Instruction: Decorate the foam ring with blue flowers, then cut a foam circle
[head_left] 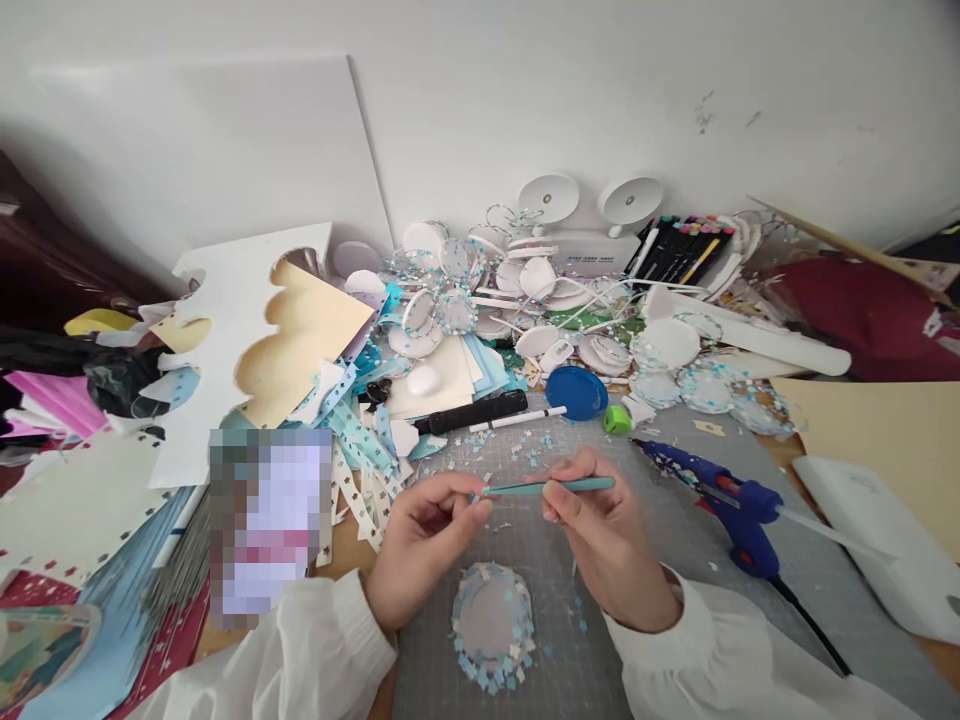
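My right hand pinches a thin teal tool, held level above the grey cutting mat. My left hand is curled, its fingertips closed at the tool's left tip on something too small to make out. Below both hands a round white disc edged with small blue and white stars lies on the mat. Both arms wear white sleeves.
A blue glue gun lies right of my hands, cord trailing toward me. Behind are a black marker, a white pen, a blue lid, a green sharpener and several decorated discs. Paper scraps pile up at left.
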